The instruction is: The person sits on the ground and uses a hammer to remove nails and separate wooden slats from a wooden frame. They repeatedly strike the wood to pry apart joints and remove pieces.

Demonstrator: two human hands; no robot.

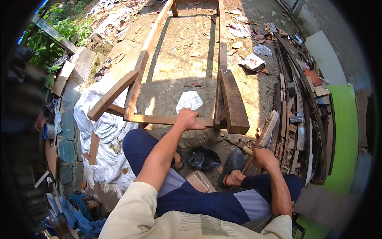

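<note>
A long wooden frame (143, 63) lies ahead of me on the ground, with a crossbar (159, 119) at its near end. My left hand (188, 119) rests over that crossbar, its fingers wrapped on the wood. Short thick blocks slant off both near corners, a left one (113, 95) and a darker right one (234, 101). Low at the right, my right hand (264, 157) is closed round the wooden handle of a hammer (248, 151). The hammer's head is hard to make out against my dark clog (234, 160).
Scrap boards (284, 107) and a green panel (342, 131) line the right side. A white sack (99, 131) spreads at the left beside a low block wall (67, 137). Between my feet lies a black plastic bag (203, 157). White plastic (190, 100) and dry leaves litter the concrete.
</note>
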